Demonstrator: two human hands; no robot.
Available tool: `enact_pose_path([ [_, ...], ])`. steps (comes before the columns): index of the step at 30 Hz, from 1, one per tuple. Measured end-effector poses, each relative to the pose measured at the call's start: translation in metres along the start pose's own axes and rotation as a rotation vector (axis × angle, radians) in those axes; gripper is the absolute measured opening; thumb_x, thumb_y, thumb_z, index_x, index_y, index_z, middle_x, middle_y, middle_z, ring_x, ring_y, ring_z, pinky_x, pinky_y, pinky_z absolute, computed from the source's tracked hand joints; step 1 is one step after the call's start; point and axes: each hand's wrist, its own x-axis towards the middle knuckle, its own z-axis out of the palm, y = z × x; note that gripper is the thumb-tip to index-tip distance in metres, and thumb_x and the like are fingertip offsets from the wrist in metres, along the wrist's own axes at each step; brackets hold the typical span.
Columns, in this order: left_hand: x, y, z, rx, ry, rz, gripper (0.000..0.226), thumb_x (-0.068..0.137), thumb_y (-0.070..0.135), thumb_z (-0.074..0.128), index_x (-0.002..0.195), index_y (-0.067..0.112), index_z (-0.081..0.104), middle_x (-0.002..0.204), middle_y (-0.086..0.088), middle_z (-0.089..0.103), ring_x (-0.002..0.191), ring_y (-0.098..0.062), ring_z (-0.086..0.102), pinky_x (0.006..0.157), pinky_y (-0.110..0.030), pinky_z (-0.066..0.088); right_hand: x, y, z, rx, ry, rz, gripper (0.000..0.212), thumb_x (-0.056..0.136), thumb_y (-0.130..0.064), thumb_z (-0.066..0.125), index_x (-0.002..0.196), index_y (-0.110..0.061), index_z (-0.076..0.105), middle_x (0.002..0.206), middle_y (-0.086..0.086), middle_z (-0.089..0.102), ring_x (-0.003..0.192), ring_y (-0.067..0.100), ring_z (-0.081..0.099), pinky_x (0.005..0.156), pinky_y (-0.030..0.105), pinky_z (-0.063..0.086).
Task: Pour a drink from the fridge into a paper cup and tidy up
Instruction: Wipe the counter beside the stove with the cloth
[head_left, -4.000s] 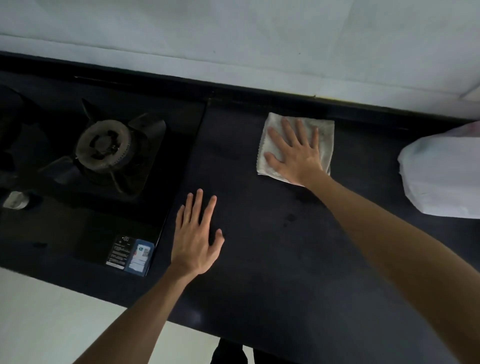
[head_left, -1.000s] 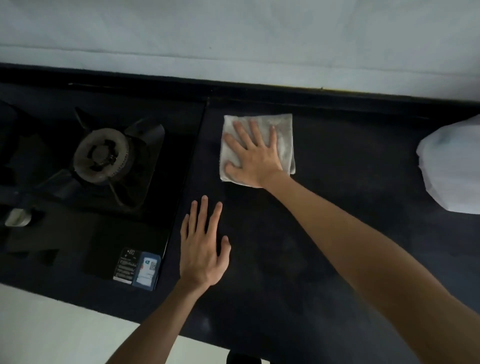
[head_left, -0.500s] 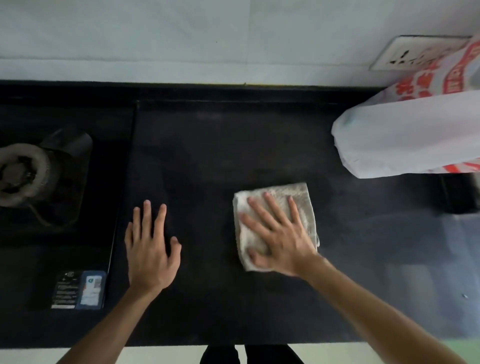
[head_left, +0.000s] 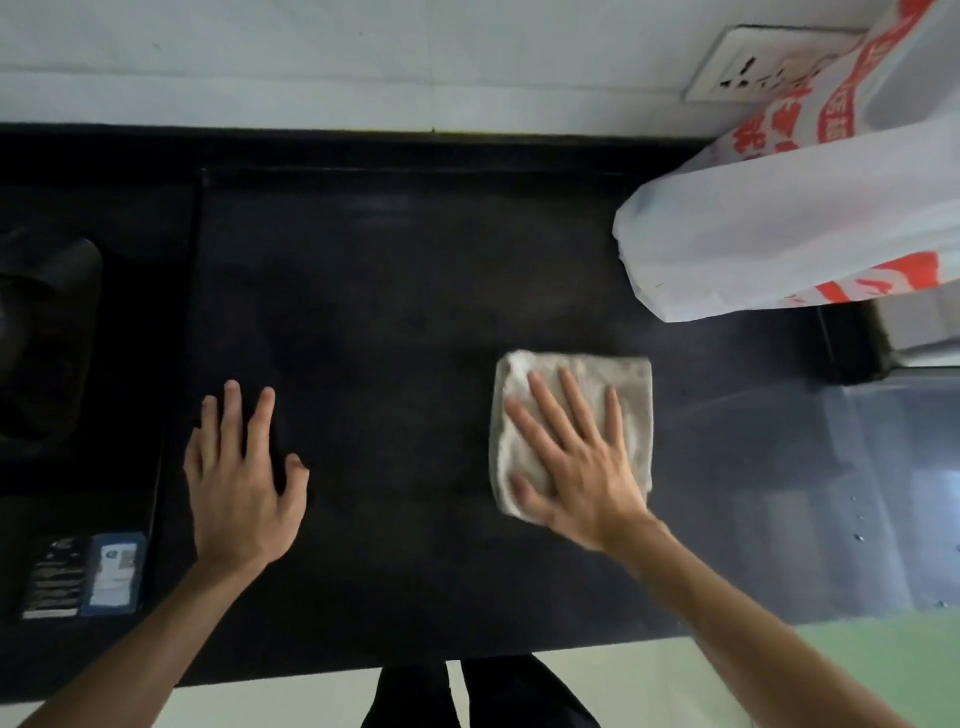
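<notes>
The cloth (head_left: 635, 395) is judged light, soft and limp. It will bunch or unfold if dragged by one corner, so drive it under a flat palm for wiping. For lifting, pinch it at a folded edge or gather the whole pad. If damp, it will likely cling to the surface and resist sliding; dampness cannot be confirmed here. It is a pale, off-white towelling pad, folded to a rough rectangle, with its left edge slightly rumpled. It lies flat on the black counter (head_left: 405, 291), right of centre. The right hand (head_left: 582, 467) presses on it palm down, fingers straight and spread apart, thumb at the near left corner; nothing is clamped. The left hand (head_left: 239, 483) rests flat on the counter well to the left, fingers extended and slightly apart, holding nothing. A white bag (head_left: 779, 218) with red print sits beyond the cloth to the right, near but apart from it. A hob (head_left: 62, 364) lies at far left, and a steel surface (head_left: 883, 467) adjoins the counter on the right.
</notes>
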Motion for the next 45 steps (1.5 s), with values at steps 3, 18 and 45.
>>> enact_pose_path([
  [3,-0.001,0.000,0.000,0.006,-0.008,-0.004,0.074,0.086,0.040,0.034,0.154,0.012,0.029,0.163,-0.017,0.018,0.151,-0.036,0.013,0.118,-0.058,0.019,-0.039,0.008,0.007,-0.027,-0.057,-0.067,0.078,0.090,-0.067,0.039,0.157,-0.036,0.015,0.166,-0.001,0.007,0.153,0.032,0.000,0.114,0.069,0.013],
  [18,0.000,-0.001,0.000,0.014,-0.019,-0.003,0.073,0.088,0.043,0.030,0.154,0.013,0.027,0.164,-0.015,0.017,0.151,-0.035,0.012,0.118,-0.058,0.019,0.107,0.023,-0.018,-0.008,0.028,0.015,0.064,0.099,-0.055,0.016,0.157,-0.034,-0.003,0.166,-0.001,-0.007,0.151,0.031,-0.015,0.115,0.069,0.004],
  [45,-0.001,0.002,-0.001,0.021,-0.081,-0.044,0.074,0.087,0.040,0.036,0.157,0.020,0.021,0.167,-0.007,0.005,0.154,-0.025,-0.001,0.123,-0.050,0.015,0.128,-0.137,-0.007,0.001,-0.020,-0.345,0.071,0.096,-0.057,0.025,0.158,-0.026,0.010,0.166,0.003,-0.007,0.150,0.034,-0.015,0.113,0.071,-0.001],
])
